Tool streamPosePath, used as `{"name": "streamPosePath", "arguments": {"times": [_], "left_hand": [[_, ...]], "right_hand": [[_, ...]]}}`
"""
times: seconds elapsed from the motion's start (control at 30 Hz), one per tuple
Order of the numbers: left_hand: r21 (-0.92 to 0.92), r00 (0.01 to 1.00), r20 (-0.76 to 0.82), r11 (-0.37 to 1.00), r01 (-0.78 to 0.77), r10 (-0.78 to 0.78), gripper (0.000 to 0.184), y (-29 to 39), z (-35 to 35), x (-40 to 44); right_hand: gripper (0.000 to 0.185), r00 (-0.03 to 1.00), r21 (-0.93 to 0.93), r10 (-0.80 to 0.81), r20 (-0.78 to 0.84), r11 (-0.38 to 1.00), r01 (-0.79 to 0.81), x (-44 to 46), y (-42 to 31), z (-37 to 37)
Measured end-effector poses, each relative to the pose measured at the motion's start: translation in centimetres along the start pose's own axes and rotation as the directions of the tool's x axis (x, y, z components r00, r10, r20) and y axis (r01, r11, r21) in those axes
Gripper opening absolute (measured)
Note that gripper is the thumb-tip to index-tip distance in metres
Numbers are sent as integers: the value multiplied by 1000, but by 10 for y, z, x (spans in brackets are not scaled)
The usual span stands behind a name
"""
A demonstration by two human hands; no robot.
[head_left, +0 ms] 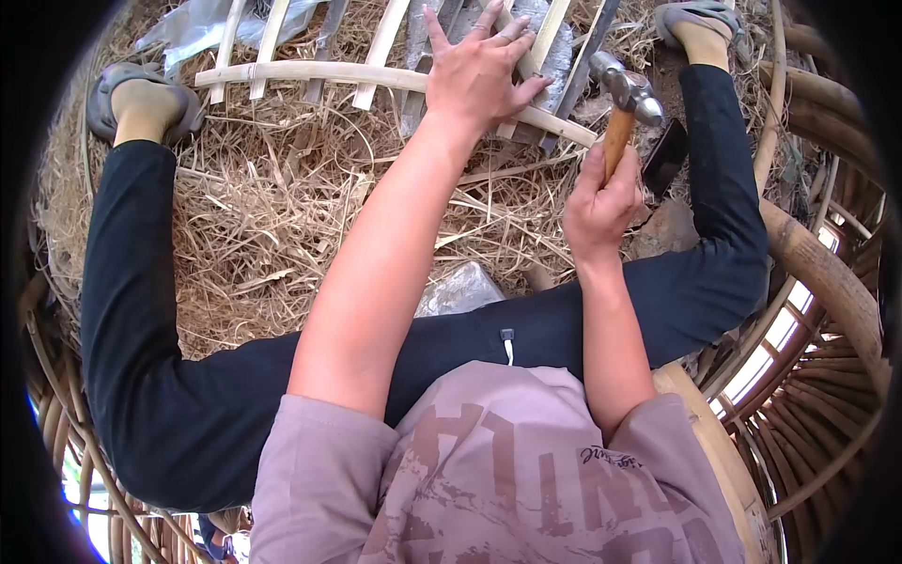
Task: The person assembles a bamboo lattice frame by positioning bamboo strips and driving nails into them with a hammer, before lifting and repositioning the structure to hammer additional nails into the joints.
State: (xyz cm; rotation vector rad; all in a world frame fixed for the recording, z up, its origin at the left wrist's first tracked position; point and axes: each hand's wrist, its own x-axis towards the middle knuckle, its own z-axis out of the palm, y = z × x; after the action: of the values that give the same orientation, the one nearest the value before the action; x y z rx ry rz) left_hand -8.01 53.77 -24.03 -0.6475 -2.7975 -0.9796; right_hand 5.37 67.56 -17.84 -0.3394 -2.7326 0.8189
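Observation:
My left hand [477, 80] lies flat with fingers spread over a pale curved bamboo strip [319, 71]. Beneath it, the strip crosses several narrow bamboo slats [383, 49] that run toward the top edge. A grey slab [561, 58] shows under the slats near my fingers. In my right hand [604, 202] is a hammer [617, 141], gripped by its wooden handle. The metal hammer head [628, 91] is raised just right of the strip's right end, apart from my left hand.
Dry shavings [272, 226] cover the ground between my legs. A clear plastic sheet [202, 33] lies at the upper left. A dark flat object [666, 158] rests beside my right leg, and a grey block [460, 291] sits near my thigh. Curved bamboo poles [822, 268] stand at right.

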Motion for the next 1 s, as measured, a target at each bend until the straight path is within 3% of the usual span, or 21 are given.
{"name": "streamPosePath", "arguments": {"times": [0.13, 0.43, 0.53, 0.63, 0.77, 0.83, 0.87, 0.9, 0.93, 1.0], "left_hand": [[-31, 998, 44, 999, 35, -33, 55, 0, 1, -2], [-8, 993, 97, 998, 62, -61, 53, -4, 6, -4], [4, 994, 91, 998, 61, -61, 53, -1, 7, -3], [14, 994, 81, 998, 66, -67, 54, -3, 2, -8], [-7, 998, 68, 1000, 20, -19, 52, -1, 1, -1], [5, 998, 50, 1000, 25, -25, 50, -4, 1, 2], [30, 985, 169, 999, 37, -42, 58, 0, -5, -3], [63, 992, 119, 998, 30, -38, 57, -3, 2, -7], [96, 998, 57, 995, 18, -23, 55, -9, 17, -9], [121, 1000, 2, 993, 10, -10, 53, -9, 24, -7]], "right_hand": [[17, 996, 45, 76, 50, 996, -78, 2, -9, -2], [13, 992, -12, -15, 122, 1000, 17, -14, -2, 6], [13, 969, -114, 38, 243, 993, -11, -17, 6, 11], [13, 997, 30, -44, 64, 999, 42, -15, -6, 9], [15, 984, -43, 91, 154, 995, -86, -11, -2, 12], [17, 990, 2, 100, 103, 995, -101, -1, -8, 6], [18, 992, 10, 97, 82, 995, -98, 1, -8, 2], [19, 994, 18, 95, 56, 995, -96, 3, -9, -1], [22, 981, 97, 186, 57, 977, -190, 5, -14, -2], [24, 982, 63, 186, 35, 980, -187, 8, -3, 0]]}}
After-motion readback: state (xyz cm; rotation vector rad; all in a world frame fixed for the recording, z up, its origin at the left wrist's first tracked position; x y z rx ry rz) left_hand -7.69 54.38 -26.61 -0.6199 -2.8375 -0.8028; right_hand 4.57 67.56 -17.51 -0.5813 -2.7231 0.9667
